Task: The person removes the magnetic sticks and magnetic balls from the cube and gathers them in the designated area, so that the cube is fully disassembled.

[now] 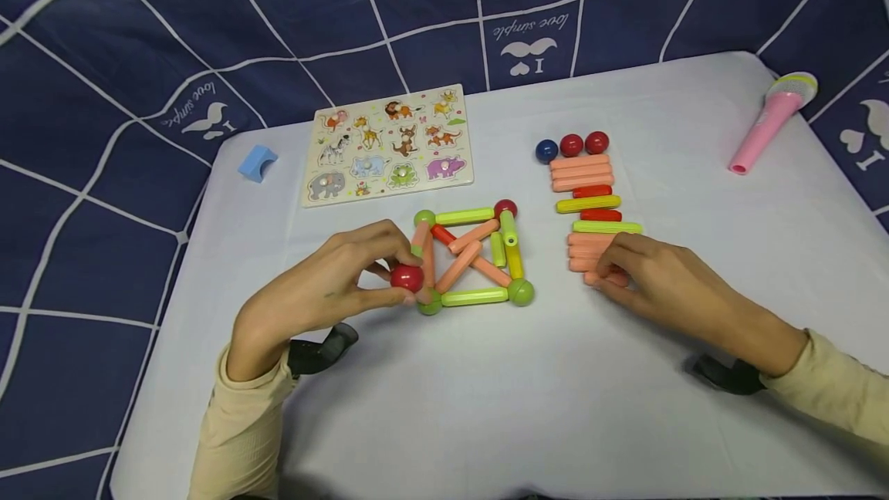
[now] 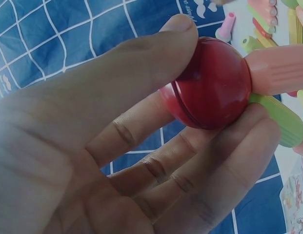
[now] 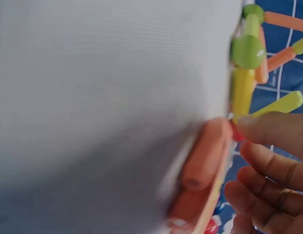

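Observation:
In the head view my left hand (image 1: 347, 272) pinches a red ball (image 1: 407, 278) between thumb and fingertips, above the near left corner of a rod-and-ball frame. The left wrist view shows a salmon rod (image 2: 280, 69) and a green rod (image 2: 283, 122) meeting this ball (image 2: 212, 83). The frame has green balls (image 1: 521, 292), a red ball (image 1: 505, 209) at its far right corner, and green rods (image 1: 475, 297). My right hand (image 1: 649, 280) is at the nearest salmon rod of a row (image 1: 586, 253). In the right wrist view its thumb and fingers are apart beside the rod (image 3: 205, 156).
Farther up the row lie red, yellow and green rods (image 1: 588, 204), more salmon rods, a blue ball (image 1: 546, 150) and two red balls (image 1: 572, 146). An animal puzzle board (image 1: 389, 145) and a blue block (image 1: 258, 163) lie back left; a pink toy microphone (image 1: 771, 126) back right.

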{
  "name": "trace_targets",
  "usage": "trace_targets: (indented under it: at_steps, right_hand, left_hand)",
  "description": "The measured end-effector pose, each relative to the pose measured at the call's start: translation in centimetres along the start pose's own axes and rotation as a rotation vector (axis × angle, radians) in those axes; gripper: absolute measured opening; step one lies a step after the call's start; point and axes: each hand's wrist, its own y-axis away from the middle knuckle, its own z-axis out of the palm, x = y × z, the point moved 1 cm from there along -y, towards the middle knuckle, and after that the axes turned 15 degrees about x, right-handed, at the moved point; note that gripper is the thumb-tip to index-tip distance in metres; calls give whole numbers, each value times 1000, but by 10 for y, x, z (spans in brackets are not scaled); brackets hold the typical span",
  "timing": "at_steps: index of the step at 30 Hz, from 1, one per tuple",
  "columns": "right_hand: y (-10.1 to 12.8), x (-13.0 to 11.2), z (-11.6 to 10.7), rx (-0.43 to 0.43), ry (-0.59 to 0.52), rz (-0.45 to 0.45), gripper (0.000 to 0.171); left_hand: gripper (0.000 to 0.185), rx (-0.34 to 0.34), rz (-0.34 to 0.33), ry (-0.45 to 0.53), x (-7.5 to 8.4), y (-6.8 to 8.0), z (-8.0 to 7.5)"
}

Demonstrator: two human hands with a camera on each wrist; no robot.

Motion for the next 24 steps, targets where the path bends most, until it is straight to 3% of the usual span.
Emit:
trace_targets:
  at_steps: [7,13,20,24]
  right_hand:
    - [-48,-16,14,-128,-85,117,40]
    - [-89,-23,40,-226,-125,100,49]
    - [-108,-23,60,-215,-147,9,27]
    - [-112,-22,63,-188,-165,9,23]
  left_hand:
    - [25,0,7,14,1,-1,1]
    - [24,-3,13,32,0,0,3]
    - [26,1,14,21,0,-2,2]
    - [26,0,8,20,0,-2,0]
